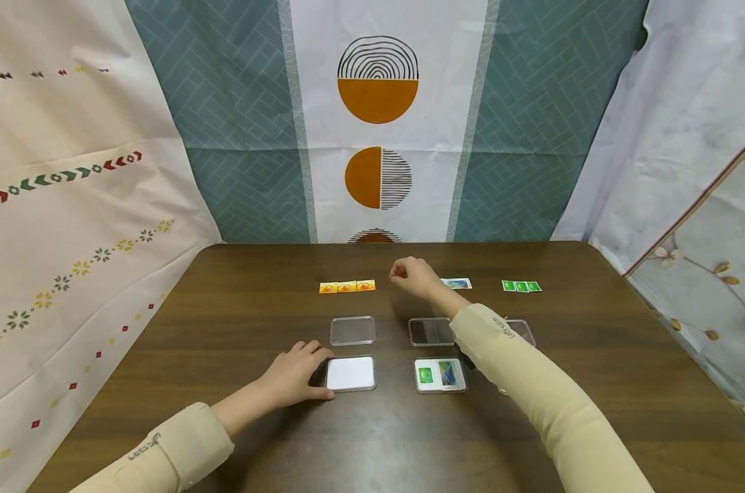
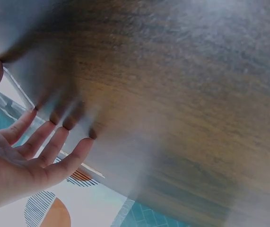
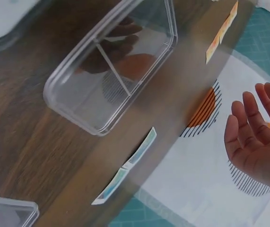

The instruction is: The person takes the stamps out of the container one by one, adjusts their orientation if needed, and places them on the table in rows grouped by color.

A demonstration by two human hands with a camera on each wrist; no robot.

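clearly, the near row comes first: the left hand (image 1: pixel 295 375) rests at the left end of a clear plastic case with a white insert (image 1: pixel 350 374), thumb by its near corner and fingertips toward the far one. the fingers are apart and fairly straight, not clamped on anything; the touch is light, probably so that the case cannot slide. to its right, a matching case (image 1: pixel 440 375) lies flat, with a green picture card (image 1: pixel 425 375) at left and a blue picture card (image 1: pixel 448 374) at right, likely set side by side so both show.

farther off, a clear tray (image 1: pixel 352 331), a divided clear tray (image 1: pixel 431 332) and a third tray (image 1: pixel 522 331), partly behind the right sleeve (image 1: pixel 514 366), keep a row, within easy reach.

at the far side, orange cards (image 1: pixel 346 287), blue cards (image 1: pixel 460 283) and green cards (image 1: pixel 522 286) lie grouped by colour, seemingly to be told apart quickly. the right hand (image 1: pixel 417 277) hangs between orange and blue, fingers loosely bent, pinching nothing visible.
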